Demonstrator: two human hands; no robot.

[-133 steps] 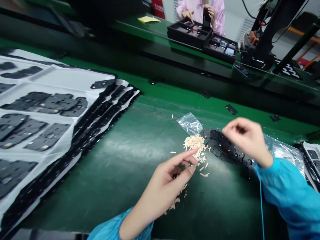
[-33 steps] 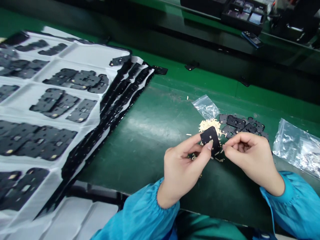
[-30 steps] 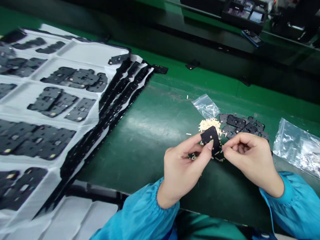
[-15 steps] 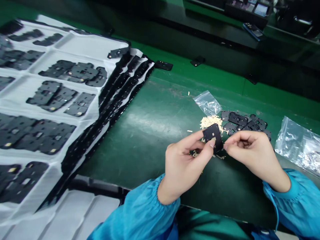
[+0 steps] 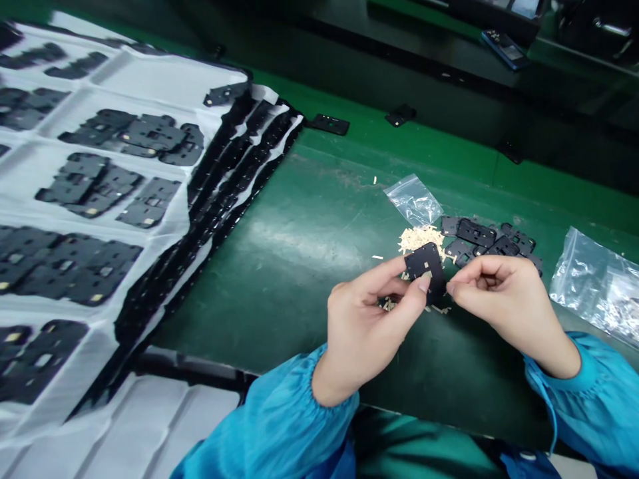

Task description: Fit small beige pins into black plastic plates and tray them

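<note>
L hand (image 5: 367, 326) gripped a black plate (image 5: 418, 263): thumb on the face near the lower edge, fingers behind, wrist bent, forearm in from 7 o'clock in a blue sleeve (image 5: 269, 426). R hand (image 5: 506, 306) pinched the plate's R edge w/ thumb + index, other fingers curled in, wrist angled, forearm in from 4 o'clock in a blue sleeve (image 5: 582, 379). Both hands closed on the plate, neither open. Plate was held low over the green bench mat (image 5: 259, 299), between the hands, tilted, small tan patches on its face.

Tan slivers (image 5: 418, 239) lay in a heap just past the plate at 12 o'clock, w/ strays under the hands. Small zip bag (image 5: 413, 199) sat touching the heap at 12 o'clock. Loose black plates (image 5: 476, 233) lay at 2 o'clock, just beyond R hand. Larger zip bag (image 5: 596, 286) at 3 o'clock, contents unclear. White tray stack (image 5: 150, 80) at 10 o'clock, well apart, black plates in its pockets. Two stray plates (image 5: 329, 124) on the bench at 11-12 o'clock.
</note>
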